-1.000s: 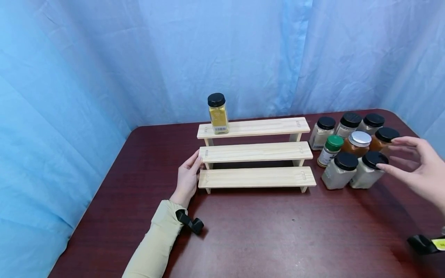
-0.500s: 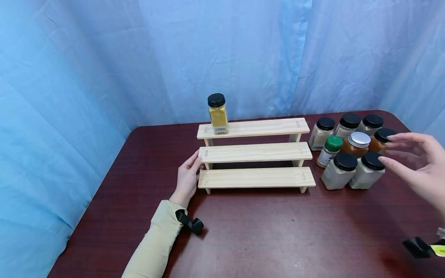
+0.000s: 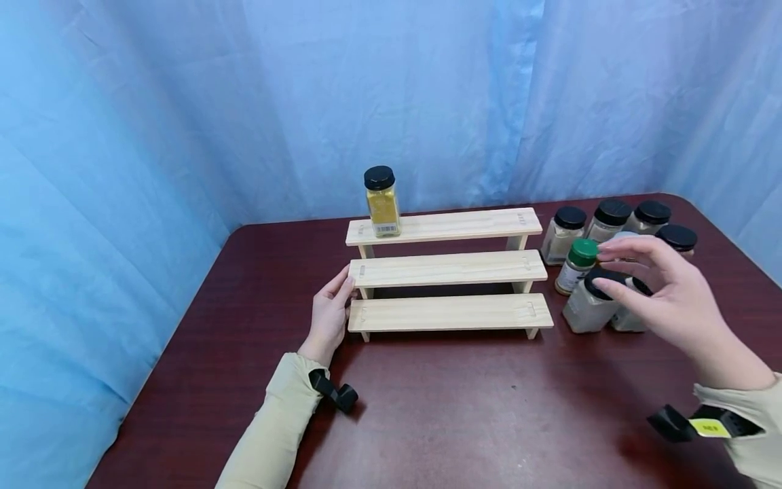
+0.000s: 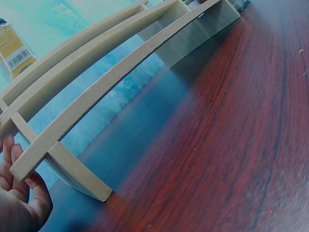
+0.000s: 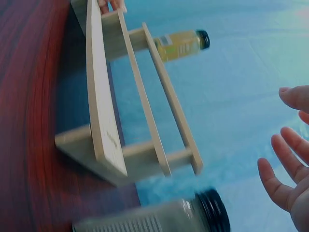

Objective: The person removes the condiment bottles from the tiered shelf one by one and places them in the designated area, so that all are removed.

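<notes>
A three-tier wooden spice rack (image 3: 452, 269) stands on the table. My left hand (image 3: 328, 314) holds its left end, thumb at the middle step; in the left wrist view the fingers (image 4: 20, 179) lie around the end of the boards. My right hand (image 3: 675, 288) is raised over the group of spice jars, fingers spread and curved, nothing between them in the right wrist view. Its fingertips overlap the green-lidded jar (image 3: 574, 268) and a black-lidded jar of pale powder (image 3: 588, 309). Other jars behind are partly hidden by the hand. A yellow spice jar (image 3: 383, 210) stands upright on the top step, at the left.
More black-lidded jars (image 3: 561, 241) stand close together right of the rack, near the back edge of the dark red table (image 3: 452, 407). Blue curtains (image 3: 391, 102) hang behind and at the sides. Black straps (image 3: 332, 390) stick out from the wrists.
My right hand has moved left, from the right side of the jars to over the front ones and the green-lidded jar. My left hand, the rack and the yellow jar stay in place.
</notes>
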A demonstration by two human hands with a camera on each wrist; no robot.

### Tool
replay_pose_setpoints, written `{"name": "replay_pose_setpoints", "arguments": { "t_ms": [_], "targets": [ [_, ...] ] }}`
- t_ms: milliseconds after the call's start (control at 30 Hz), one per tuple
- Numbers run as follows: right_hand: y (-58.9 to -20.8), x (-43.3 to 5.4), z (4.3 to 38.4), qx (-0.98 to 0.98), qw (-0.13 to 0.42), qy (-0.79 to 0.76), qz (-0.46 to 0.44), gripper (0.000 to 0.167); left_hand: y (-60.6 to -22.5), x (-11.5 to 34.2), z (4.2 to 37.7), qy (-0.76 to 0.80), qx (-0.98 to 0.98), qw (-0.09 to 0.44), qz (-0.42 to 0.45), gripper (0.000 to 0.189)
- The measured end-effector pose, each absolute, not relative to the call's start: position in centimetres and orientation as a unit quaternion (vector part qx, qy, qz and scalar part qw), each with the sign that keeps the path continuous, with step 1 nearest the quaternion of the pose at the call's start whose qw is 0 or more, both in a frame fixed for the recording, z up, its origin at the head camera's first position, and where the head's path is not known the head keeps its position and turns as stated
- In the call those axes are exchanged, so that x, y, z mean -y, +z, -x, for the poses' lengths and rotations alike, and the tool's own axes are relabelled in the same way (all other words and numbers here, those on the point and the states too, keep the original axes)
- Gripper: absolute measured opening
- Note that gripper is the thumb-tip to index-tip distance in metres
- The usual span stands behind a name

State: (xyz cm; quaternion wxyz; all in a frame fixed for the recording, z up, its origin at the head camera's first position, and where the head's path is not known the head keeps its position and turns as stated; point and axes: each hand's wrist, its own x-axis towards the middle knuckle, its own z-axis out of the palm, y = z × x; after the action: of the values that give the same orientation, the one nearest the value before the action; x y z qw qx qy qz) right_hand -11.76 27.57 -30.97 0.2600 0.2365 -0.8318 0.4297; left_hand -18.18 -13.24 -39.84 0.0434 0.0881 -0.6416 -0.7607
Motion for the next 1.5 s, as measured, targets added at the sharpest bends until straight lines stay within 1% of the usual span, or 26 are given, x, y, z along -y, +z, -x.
{"name": "replay_pose_setpoints", "arguments": {
  "t_ms": [133,333,633,733,967,1133,1367,1500],
  "targets": [
    [-31.0,-26.0,12.5,0.811,0.245,0.454,-0.277,0.050,-39.8,13.2,18.3,-0.760,0.643,0.043,-0.086,0.040],
    [-31.0,-23.1,13.5,0.805,0.214,0.473,-0.285,0.049,-39.8,13.1,18.4,-0.763,0.641,0.042,-0.080,0.040],
    [-31.3,-19.2,15.8,0.817,0.129,0.477,-0.297,0.048,-39.9,13.3,18.3,-0.765,0.636,0.050,-0.085,0.040],
    [-31.1,-18.1,16.9,0.823,0.109,0.472,-0.296,0.051,-39.8,13.3,18.3,-0.764,0.638,0.049,-0.082,0.040],
    [-29.9,-15.2,19.8,0.839,0.065,0.459,-0.285,0.068,-39.8,13.3,18.3,-0.759,0.644,0.044,-0.086,0.040],
    [-29.1,-13.3,21.3,0.846,0.055,0.447,-0.285,0.074,-39.9,13.3,18.4,-0.764,0.637,0.045,-0.087,0.040],
    [-28.4,-11.3,22.8,0.845,0.038,0.453,-0.282,0.078,-39.8,13.3,18.3,-0.770,0.631,0.044,-0.081,0.041],
    [-28.3,-10.4,23.4,0.850,0.046,0.444,-0.280,0.079,-39.9,13.3,18.3,-0.771,0.630,0.041,-0.081,0.041]
  ]
}}
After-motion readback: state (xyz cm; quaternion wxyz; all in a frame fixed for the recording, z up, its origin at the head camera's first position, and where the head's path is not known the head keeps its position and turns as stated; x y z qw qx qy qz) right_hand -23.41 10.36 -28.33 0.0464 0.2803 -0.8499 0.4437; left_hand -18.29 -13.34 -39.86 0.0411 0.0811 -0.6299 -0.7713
